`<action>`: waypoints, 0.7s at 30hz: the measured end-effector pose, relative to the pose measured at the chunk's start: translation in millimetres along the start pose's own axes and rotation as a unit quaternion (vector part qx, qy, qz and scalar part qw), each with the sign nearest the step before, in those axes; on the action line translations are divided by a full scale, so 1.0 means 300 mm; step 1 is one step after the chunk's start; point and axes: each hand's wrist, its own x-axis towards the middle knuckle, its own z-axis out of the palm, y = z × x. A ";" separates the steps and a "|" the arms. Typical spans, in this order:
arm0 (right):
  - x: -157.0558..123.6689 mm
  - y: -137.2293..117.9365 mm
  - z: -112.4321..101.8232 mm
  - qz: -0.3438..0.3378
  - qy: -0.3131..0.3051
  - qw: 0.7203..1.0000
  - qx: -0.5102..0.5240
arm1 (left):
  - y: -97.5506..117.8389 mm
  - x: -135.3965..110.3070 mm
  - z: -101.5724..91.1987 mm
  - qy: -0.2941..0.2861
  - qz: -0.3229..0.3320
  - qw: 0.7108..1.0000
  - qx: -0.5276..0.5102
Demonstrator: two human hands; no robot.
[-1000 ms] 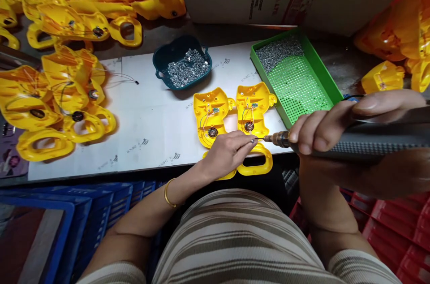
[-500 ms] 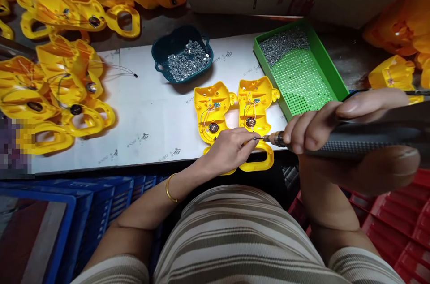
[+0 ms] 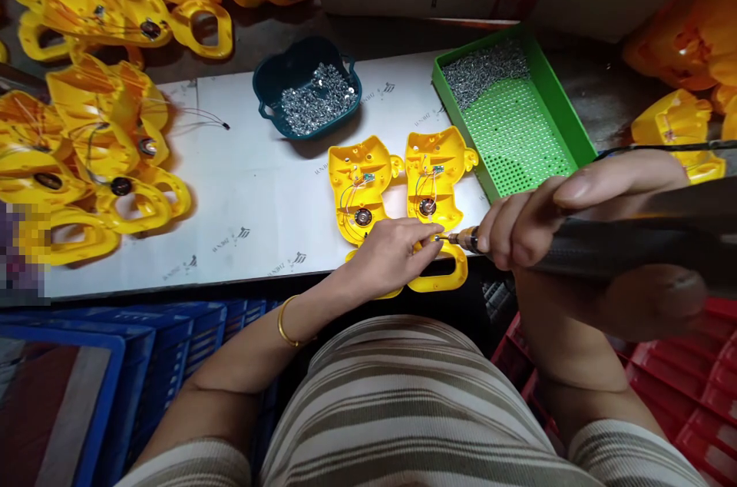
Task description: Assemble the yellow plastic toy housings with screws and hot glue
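Note:
My right hand (image 3: 527, 226) is wrapped round a dark electric screwdriver (image 3: 616, 245), its tip pointing left. My left hand (image 3: 383, 256) is closed in a pinch at the bit's end, on a small shiny screw (image 3: 437, 238) partly hidden by the fingertips. Both meet over the handle end of the right yellow plastic shell half (image 3: 434, 168). A matching yellow shell half (image 3: 358, 178) lies just left of it, its lower end covered by my left hand. Each shell lies inside up, showing a round speaker, thin wires and a small green circuit board.
A dark teal basin (image 3: 305, 126) of small metal parts stands behind the shells. A green perforated tray (image 3: 561, 114) with screws is at the right. Yellow shells (image 3: 86, 149) pile up at the left; blue crates (image 3: 161, 341) and red crates (image 3: 679, 387) stand below the table edge.
The view has shifted slightly, so the table things sit a little further left and up. My hands keep the same hold at the right shell, and the screwdriver is tilted a little differently.

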 end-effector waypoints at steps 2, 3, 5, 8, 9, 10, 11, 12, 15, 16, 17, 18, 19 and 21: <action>0.021 0.022 -0.032 -0.045 -0.057 0.997 0.027 | -0.007 -0.011 -0.001 0.040 -0.003 0.999 0.023; 0.033 0.037 -0.044 -0.062 -0.070 0.995 0.033 | -0.010 -0.018 -0.001 0.066 0.000 0.997 0.049; 0.053 0.069 -0.053 -0.081 -0.035 0.996 0.023 | -0.011 -0.035 -0.001 0.108 0.022 0.986 0.124; 0.068 0.117 -0.030 -0.111 0.070 0.991 0.007 | 0.001 -0.058 0.007 0.095 0.071 0.968 0.223; 0.070 0.132 -0.019 -0.115 0.081 0.990 0.003 | 0.007 -0.065 0.012 0.075 0.079 0.964 0.242; 0.071 0.145 -0.010 -0.114 0.080 0.990 -0.002 | 0.014 -0.070 0.018 0.055 0.081 0.962 0.254; 0.071 0.158 -0.005 -0.114 0.071 0.991 -0.005 | 0.020 -0.076 0.023 0.036 0.076 0.961 0.262; 0.071 0.170 -0.004 -0.111 0.058 0.992 -0.010 | 0.025 -0.081 0.029 0.022 0.069 0.960 0.269; 0.071 0.205 -0.016 -0.101 0.032 0.994 -0.030 | 0.031 -0.092 0.041 -0.002 0.048 0.960 0.275; 0.070 0.216 -0.021 -0.100 0.035 0.994 -0.037 | 0.030 -0.096 0.043 -0.008 0.042 0.961 0.273; 0.070 0.227 -0.025 -0.098 0.039 0.993 -0.043 | 0.028 -0.099 0.044 -0.012 0.037 0.962 0.272; 0.070 0.235 -0.027 -0.099 0.045 0.993 -0.048 | 0.026 -0.102 0.045 -0.015 0.034 0.962 0.270; 0.070 0.242 -0.027 -0.103 0.051 0.992 -0.050 | 0.023 -0.104 0.045 -0.018 0.034 0.962 0.270; 0.070 0.250 -0.022 -0.112 0.052 0.991 -0.048 | 0.018 -0.109 0.046 -0.017 0.037 0.962 0.269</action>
